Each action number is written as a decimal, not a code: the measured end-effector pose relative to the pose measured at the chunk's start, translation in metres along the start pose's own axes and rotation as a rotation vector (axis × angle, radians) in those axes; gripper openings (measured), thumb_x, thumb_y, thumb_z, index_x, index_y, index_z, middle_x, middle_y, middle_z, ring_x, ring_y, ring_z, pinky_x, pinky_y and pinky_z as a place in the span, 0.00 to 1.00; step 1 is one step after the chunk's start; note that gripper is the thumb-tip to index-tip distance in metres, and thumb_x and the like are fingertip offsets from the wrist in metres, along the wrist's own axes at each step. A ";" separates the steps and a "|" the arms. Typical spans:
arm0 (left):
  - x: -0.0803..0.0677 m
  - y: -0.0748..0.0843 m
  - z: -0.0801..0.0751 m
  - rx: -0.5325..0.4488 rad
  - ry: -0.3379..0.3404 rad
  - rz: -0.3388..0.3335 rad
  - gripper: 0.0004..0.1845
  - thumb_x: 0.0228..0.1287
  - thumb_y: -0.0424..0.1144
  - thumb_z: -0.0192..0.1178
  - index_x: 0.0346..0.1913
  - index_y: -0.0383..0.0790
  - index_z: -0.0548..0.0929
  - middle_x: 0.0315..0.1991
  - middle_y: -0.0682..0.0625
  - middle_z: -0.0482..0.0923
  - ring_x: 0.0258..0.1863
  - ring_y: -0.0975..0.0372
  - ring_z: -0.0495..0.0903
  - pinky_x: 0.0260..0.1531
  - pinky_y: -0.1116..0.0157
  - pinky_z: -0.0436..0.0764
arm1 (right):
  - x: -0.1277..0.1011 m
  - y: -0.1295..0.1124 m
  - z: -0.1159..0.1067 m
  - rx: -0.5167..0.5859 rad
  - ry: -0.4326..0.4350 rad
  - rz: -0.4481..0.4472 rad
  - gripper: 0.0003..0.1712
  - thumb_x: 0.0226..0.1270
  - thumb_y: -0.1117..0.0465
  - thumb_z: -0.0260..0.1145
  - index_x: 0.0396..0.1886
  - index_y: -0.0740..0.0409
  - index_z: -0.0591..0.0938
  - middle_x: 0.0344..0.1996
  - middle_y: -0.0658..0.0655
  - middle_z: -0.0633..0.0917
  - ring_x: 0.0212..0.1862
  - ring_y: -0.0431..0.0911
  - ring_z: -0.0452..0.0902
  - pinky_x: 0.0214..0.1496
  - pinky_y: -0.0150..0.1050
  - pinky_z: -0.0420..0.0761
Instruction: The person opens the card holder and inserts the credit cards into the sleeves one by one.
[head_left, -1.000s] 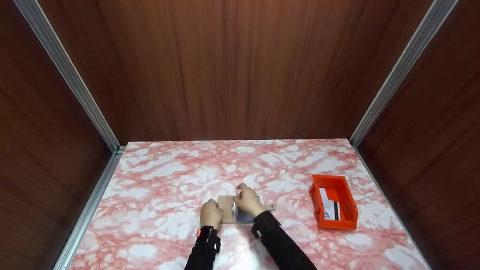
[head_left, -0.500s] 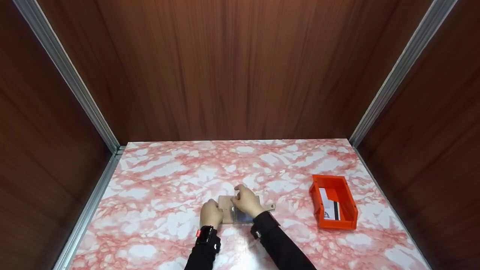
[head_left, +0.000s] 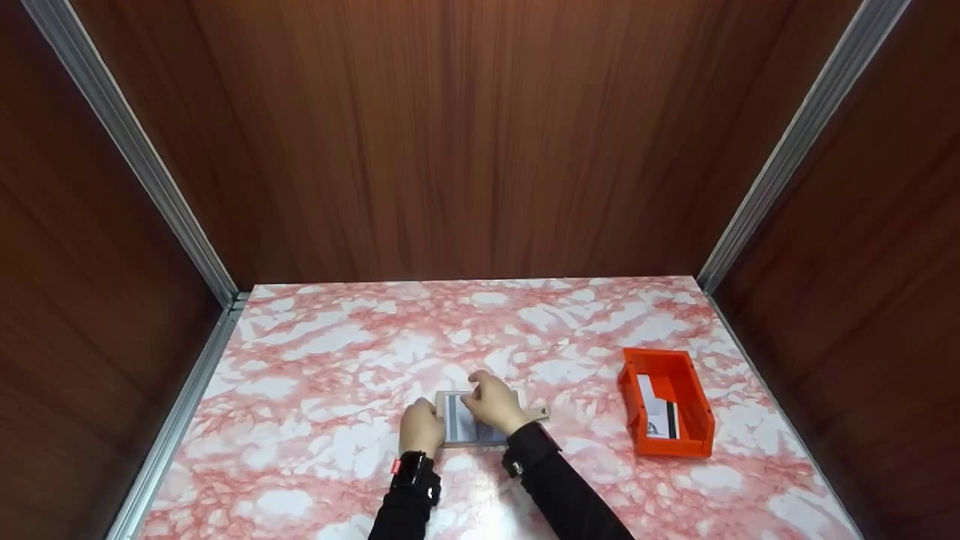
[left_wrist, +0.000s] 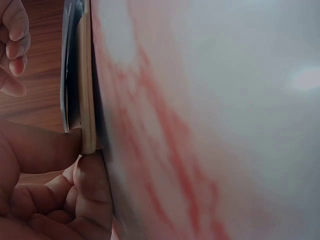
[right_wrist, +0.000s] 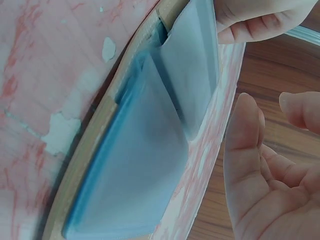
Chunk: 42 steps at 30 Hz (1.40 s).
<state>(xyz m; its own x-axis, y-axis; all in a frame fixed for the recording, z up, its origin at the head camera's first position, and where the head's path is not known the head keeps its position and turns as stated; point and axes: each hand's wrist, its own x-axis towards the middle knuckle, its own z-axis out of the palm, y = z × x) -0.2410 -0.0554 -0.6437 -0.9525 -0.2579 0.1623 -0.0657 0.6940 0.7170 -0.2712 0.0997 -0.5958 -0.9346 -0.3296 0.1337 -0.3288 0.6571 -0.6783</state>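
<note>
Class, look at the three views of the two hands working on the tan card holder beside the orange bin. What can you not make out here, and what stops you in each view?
- Head view: the right hand covers part of the card holder.
- Head view: print on the cards in the orange bin is too small to read.
- Left wrist view: holder seen edge-on only; left hand cut off by the frame.
- Right wrist view: the clear sleeves are blurred, contents unclear.

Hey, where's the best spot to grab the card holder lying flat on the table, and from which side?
Probably by its left short edge, coming in from the left. The card holder lies flat on the table, so only its edges offer a pinch. The left hand already grips that edge, while the right hand hovers over the clear sleeves.
</note>
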 end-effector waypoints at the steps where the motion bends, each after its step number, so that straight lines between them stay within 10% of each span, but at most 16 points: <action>1: 0.000 0.000 0.000 -0.001 0.003 0.003 0.03 0.48 0.25 0.61 0.26 0.33 0.78 0.23 0.41 0.77 0.27 0.46 0.80 0.33 0.50 0.78 | 0.000 0.000 -0.001 -0.004 0.002 0.000 0.22 0.63 0.62 0.68 0.52 0.70 0.76 0.23 0.49 0.80 0.23 0.39 0.74 0.31 0.37 0.77; 42: -0.002 0.004 -0.004 0.008 -0.009 0.004 0.03 0.51 0.24 0.60 0.27 0.31 0.77 0.24 0.41 0.77 0.29 0.45 0.80 0.35 0.50 0.78 | -0.026 0.053 -0.088 -0.004 0.231 0.044 0.11 0.60 0.70 0.66 0.42 0.70 0.80 0.24 0.53 0.77 0.29 0.46 0.73 0.37 0.45 0.76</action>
<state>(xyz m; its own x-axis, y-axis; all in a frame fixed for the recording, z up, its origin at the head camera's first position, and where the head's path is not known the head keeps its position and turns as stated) -0.2379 -0.0545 -0.6384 -0.9555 -0.2488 0.1587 -0.0644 0.7004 0.7108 -0.2759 0.2029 -0.5720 -0.9541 -0.1375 0.2659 -0.2873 0.6704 -0.6841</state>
